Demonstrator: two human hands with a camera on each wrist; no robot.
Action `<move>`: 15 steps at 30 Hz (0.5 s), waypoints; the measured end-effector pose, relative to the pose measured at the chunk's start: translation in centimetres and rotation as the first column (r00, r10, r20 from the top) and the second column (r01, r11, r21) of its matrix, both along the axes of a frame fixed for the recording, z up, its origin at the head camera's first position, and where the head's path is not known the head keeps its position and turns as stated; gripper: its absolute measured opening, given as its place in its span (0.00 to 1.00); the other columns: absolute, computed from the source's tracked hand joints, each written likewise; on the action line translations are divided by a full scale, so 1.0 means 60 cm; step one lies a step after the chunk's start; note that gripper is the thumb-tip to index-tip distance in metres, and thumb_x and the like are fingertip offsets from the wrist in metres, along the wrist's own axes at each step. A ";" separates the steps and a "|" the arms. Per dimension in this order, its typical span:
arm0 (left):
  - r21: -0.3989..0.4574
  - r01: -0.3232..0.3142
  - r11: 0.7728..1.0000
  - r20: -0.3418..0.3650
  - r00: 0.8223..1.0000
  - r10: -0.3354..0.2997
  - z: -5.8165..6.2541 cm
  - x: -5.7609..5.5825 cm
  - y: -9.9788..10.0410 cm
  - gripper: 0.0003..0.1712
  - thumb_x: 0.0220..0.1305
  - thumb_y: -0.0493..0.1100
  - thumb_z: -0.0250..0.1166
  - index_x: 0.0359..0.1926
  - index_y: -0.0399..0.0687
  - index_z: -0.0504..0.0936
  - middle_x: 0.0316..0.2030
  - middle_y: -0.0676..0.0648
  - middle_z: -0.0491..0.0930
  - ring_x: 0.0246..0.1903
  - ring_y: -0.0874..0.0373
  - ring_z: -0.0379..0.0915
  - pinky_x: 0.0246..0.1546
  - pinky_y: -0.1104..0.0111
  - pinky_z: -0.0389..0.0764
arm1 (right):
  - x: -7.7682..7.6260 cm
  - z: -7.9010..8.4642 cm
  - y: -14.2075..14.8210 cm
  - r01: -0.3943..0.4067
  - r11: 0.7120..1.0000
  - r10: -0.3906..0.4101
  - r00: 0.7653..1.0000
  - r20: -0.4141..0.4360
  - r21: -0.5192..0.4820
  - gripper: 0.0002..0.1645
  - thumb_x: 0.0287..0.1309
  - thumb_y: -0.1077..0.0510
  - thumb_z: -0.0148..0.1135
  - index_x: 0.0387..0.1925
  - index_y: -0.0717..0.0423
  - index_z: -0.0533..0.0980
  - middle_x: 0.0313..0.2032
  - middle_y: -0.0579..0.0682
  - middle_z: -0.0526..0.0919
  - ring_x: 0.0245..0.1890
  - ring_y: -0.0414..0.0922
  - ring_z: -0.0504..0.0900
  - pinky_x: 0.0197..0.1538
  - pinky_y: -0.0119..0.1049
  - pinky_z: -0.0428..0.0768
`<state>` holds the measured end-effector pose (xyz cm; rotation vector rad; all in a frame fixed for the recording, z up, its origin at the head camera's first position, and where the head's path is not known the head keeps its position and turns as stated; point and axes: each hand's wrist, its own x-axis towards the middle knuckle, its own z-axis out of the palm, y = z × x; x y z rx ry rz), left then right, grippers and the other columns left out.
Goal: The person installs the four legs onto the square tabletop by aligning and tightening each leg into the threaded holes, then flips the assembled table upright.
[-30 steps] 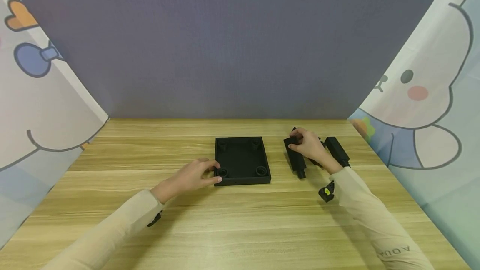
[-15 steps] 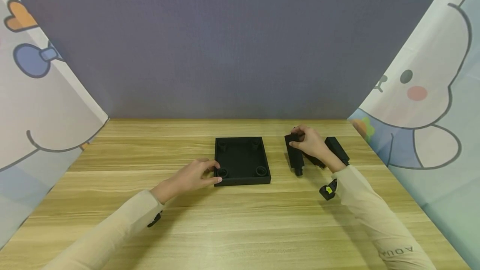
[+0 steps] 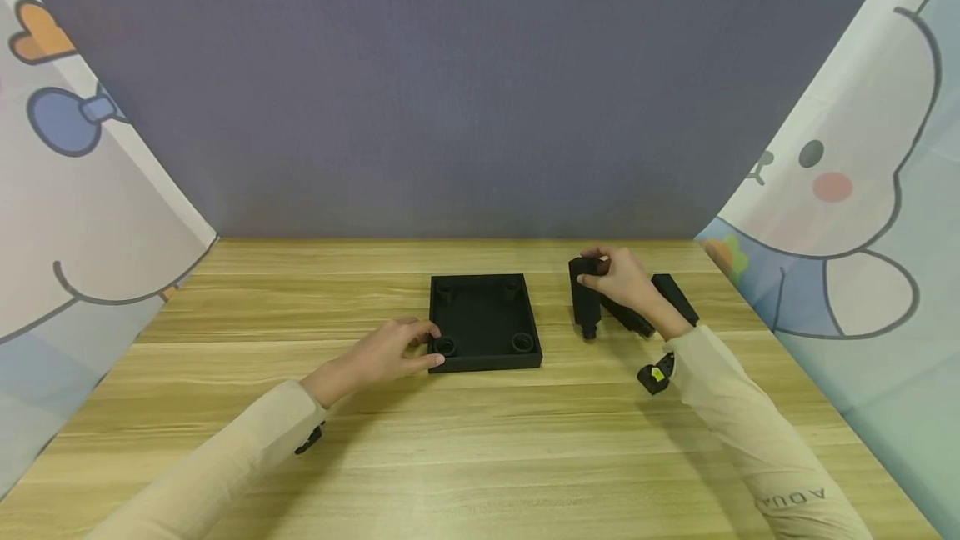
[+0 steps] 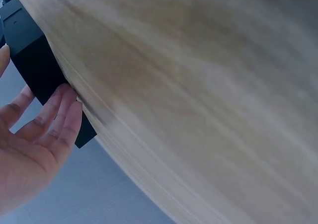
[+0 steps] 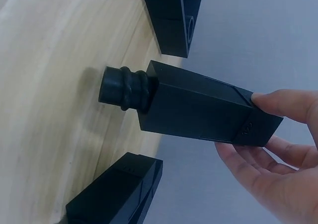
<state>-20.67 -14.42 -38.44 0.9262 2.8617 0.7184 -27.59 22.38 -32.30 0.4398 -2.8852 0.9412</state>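
Note:
In the head view, a black square tray-like base (image 3: 483,315) with round sockets at its corners lies mid-table. My left hand (image 3: 390,348) holds it by the front left corner, thumb at the front wall and fingers at the left side. The left wrist view shows these fingers along the base's dark side (image 4: 37,67). To the right, my right hand (image 3: 622,282) grips a black square-sided leg (image 5: 203,105) by its plain end, thumb on one face and fingers opposite. Its ridged, screw-like end (image 5: 124,88) points down toward the table, tilted and apart from the wood.
Another black leg (image 3: 628,317) lies partly under my right hand, and one more leg (image 3: 675,297) lies farther right. A grey panel (image 3: 465,90) stands behind the wooden table (image 3: 450,457). Printed cloths (image 3: 847,290) hang at both sides.
My right hand has raised the leg off the table, its screw-like end swinging back and to the left, from slanted to nearly straight. My left hand and the base stay put.

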 end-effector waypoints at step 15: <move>-0.005 0.004 1.000 -0.010 1.000 -0.004 -0.003 -0.001 -0.002 0.23 0.60 0.57 0.60 0.51 0.50 0.75 0.46 0.45 0.78 0.40 0.58 0.76 0.38 0.66 0.79 | -0.001 0.012 -0.021 -0.019 0.998 0.014 0.997 -0.079 -0.064 0.26 0.53 0.60 0.63 0.54 0.61 0.71 0.52 0.61 0.71 0.45 0.56 0.76 0.39 0.45 0.77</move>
